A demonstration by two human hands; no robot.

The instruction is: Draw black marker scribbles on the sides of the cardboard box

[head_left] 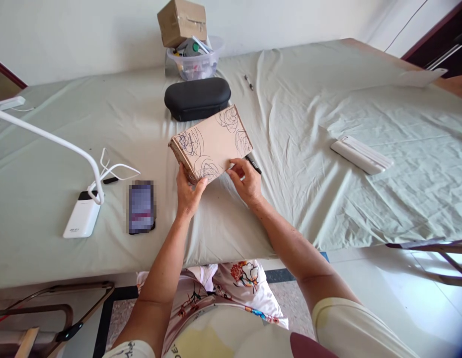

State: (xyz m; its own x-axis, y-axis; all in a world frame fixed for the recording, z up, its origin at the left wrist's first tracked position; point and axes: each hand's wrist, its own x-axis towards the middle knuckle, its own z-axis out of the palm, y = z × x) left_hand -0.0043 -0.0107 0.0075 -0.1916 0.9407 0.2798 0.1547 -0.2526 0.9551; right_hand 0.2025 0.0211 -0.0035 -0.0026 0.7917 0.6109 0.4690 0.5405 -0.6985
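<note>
A flat brown cardboard box (216, 141) with dark scribbled swirls near its corners sits tilted in front of me. My left hand (189, 191) grips its near left corner, thumb on top and fingers along the left side. At the near edge, my right hand (246, 181) has its curled fingers and thumb on the cardboard. A black marker pen (253, 163) shows just beyond the right hand, by the box's right corner; part of it is hidden. Touching or very close behind the box is a black zip case (197, 98).
A pale green cloth (298, 149) covers the table. To the left are a phone (141, 206), a white power bank (82, 216) and a white lamp arm (48, 132). A clear basin (197, 67) with a carton (182, 22) stands behind; a white device (361, 154) lies right, a pen (249, 82) farther back.
</note>
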